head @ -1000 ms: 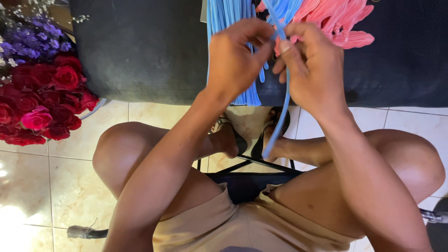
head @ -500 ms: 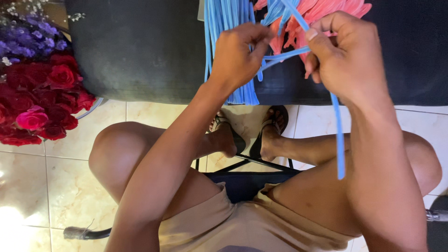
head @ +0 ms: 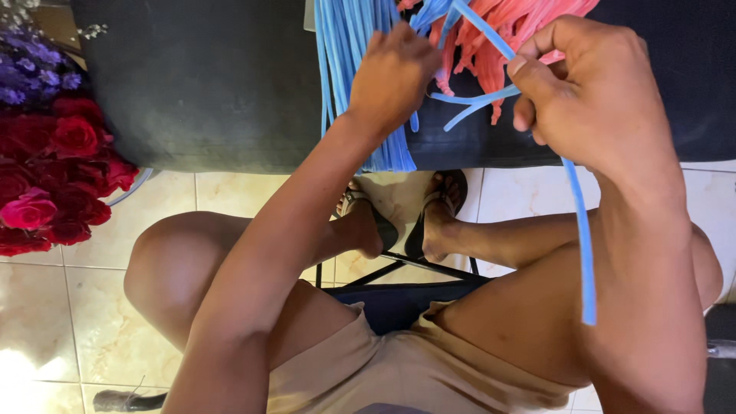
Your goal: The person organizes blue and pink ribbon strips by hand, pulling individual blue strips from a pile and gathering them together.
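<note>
Hands twisting blue chenille stems at a dark table.
Nearest us, our right hand (head: 598,107) pinches a blue chenille stem (head: 583,230) that dangles over our knee; our left hand (head: 391,77) grips its crossed strands, beyond them blue and pink stem bundles (head: 360,46).

2 hands (head: 391,77), 2 stem bundles (head: 353,69), 2 sandals (head: 383,222), 1 rose bunch (head: 54,176).

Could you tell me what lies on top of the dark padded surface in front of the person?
On the dark padded surface lie a bundle of blue fuzzy stems and a pile of pink fuzzy stems. The left hand and right hand cover parts of both.
</note>
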